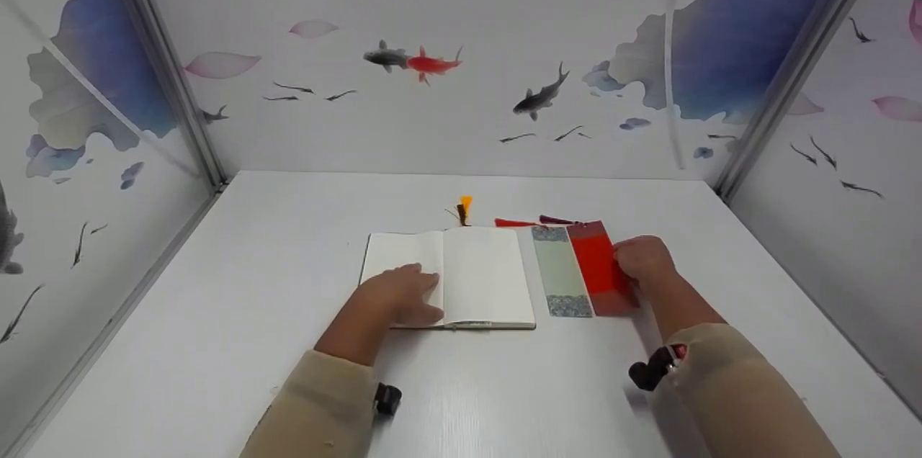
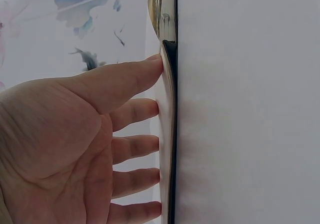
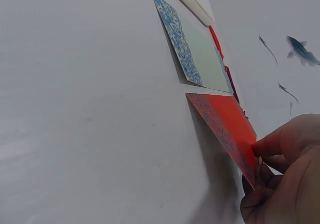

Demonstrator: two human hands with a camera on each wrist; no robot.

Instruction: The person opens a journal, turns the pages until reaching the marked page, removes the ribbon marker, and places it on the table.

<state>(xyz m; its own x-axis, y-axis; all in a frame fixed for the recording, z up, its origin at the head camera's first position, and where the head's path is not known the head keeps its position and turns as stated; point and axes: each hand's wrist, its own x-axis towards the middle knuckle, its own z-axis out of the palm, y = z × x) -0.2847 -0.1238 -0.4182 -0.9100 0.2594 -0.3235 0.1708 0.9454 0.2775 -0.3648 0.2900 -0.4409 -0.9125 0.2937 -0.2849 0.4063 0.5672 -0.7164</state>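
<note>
An open notebook (image 1: 488, 274) with blank pages lies on the white table. My left hand (image 1: 400, 294) rests on its left page, fingertips and thumb touching the paper; in the left wrist view the fingers (image 2: 135, 146) stretch across to the pages. To the right, my right hand (image 1: 645, 260) pinches the right edge of a red bookmark (image 1: 601, 267) between thumb and fingers. The right wrist view shows that edge of the red bookmark (image 3: 232, 129) lifted off the table. Beside it lies a pale green bookmark (image 1: 562, 271) with blue patterned ends.
Red and dark red tassels (image 1: 515, 223) lie above the bookmarks. A yellow tassel (image 1: 465, 204) sticks out past the notebook's top edge. Printed panels with fish and petals enclose the white table (image 1: 252, 263) at the back and sides.
</note>
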